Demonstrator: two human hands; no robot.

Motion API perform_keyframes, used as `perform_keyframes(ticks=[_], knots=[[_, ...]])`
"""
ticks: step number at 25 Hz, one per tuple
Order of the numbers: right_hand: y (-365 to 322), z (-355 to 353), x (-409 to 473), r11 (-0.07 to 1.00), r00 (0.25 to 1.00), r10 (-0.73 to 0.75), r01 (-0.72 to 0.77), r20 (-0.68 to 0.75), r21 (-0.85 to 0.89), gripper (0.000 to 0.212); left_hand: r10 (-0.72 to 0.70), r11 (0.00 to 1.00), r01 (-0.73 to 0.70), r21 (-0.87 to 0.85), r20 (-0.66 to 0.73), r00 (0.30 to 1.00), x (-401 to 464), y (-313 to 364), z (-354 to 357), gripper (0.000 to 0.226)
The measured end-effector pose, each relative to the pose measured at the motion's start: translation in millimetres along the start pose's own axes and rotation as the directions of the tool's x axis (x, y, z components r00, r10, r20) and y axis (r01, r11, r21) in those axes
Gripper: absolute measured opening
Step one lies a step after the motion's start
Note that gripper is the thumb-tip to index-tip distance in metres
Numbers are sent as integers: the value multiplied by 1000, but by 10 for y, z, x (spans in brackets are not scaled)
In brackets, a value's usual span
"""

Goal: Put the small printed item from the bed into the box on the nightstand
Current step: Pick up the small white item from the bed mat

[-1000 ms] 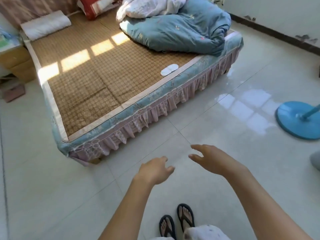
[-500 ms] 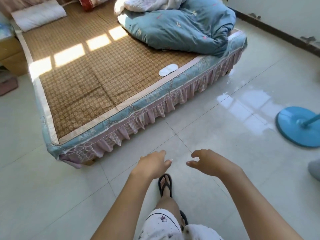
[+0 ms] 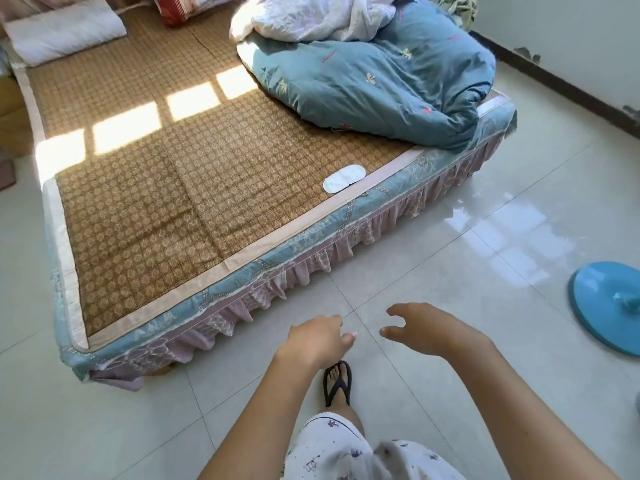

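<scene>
A small white item (image 3: pixel 344 178) shaped like two joined ovals lies on the bed's woven mat (image 3: pixel 194 174), close to the near edge and just in front of the blue quilt. My left hand (image 3: pixel 317 337) hangs over the floor tiles with its fingers loosely curled and nothing in it. My right hand (image 3: pixel 427 327) is beside it, fingers apart and curved, also holding nothing. Both hands are well short of the bed. The wooden nightstand (image 3: pixel 12 123) shows only as a sliver at the left edge; its box is out of view.
A rumpled blue quilt (image 3: pixel 384 84) and white blanket (image 3: pixel 311 15) fill the bed's far right. A white pillow (image 3: pixel 65 29) lies at the head. A blue round fan base (image 3: pixel 609 306) stands on the floor at right. My sandalled foot (image 3: pixel 337 382) steps forward on glossy tiles.
The bed and the white item have come closer and larger in view. One leg has stepped forward. Both hands stay held out in front, holding nothing.
</scene>
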State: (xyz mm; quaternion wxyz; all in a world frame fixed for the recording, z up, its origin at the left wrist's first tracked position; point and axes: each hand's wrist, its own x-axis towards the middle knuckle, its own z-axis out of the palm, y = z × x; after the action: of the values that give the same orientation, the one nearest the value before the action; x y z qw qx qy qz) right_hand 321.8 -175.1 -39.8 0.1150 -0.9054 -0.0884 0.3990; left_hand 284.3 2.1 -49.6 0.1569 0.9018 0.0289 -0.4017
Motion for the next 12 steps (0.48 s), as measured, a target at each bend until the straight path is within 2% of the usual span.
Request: perform_keyframes(ticks=[7, 12], knots=[[258, -1076, 968, 999, 999, -43, 43, -6, -11, 55, 5, 1000, -6, 9, 37, 999, 960, 430, -887, 51], [756, -1928, 1867, 992, 994, -105, 106, 21, -66, 54, -67, 995, 69, -77, 21, 998, 1911, 885, -1394, 51]])
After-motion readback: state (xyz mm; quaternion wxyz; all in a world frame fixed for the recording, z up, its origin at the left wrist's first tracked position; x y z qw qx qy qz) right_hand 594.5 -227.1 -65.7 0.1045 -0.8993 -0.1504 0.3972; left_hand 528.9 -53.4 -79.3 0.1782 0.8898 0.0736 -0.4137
